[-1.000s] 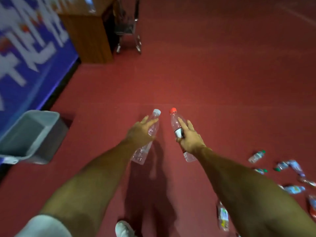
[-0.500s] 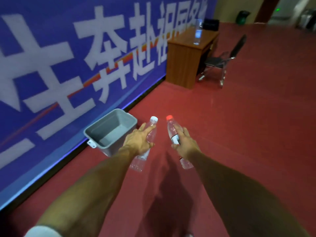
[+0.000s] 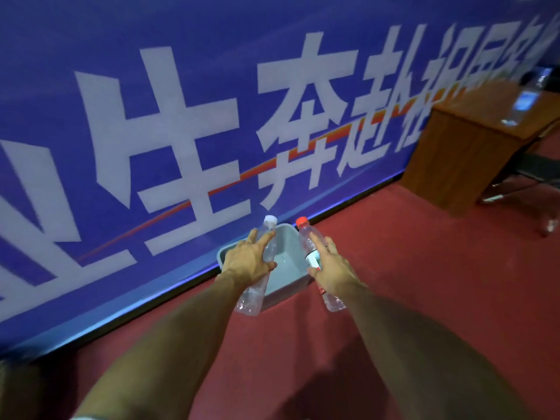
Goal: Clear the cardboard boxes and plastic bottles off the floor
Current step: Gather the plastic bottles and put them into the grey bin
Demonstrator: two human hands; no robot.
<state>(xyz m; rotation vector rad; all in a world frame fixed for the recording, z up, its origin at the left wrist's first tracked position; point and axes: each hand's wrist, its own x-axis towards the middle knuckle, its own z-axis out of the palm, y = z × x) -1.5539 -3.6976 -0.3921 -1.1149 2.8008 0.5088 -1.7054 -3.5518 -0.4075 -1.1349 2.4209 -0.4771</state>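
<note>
My left hand [image 3: 248, 262] grips a clear plastic bottle with a white cap [image 3: 269, 237], held cap-up. A clear bottle with a red cap and a red-green label [image 3: 306, 241] is held the same way in my right hand [image 3: 331, 271]. Both bottles hang in front of me over a grey plastic bin [image 3: 288, 262] that stands on the red floor against the wall. The bin's inside shows bare between my hands; its near side is partly hidden by them.
A blue banner wall with large white characters [image 3: 181, 131] runs along the left. A brown wooden desk [image 3: 463, 153] with a bottle on top [image 3: 524, 101] stands at the right, a dark chair [image 3: 527, 177] beside it. Red floor [image 3: 424, 283] spreads to the right.
My view has swung left toward the wall and I have come closer to the grey bin; it now lies right behind my hands. The loose bottles on the floor have left view.
</note>
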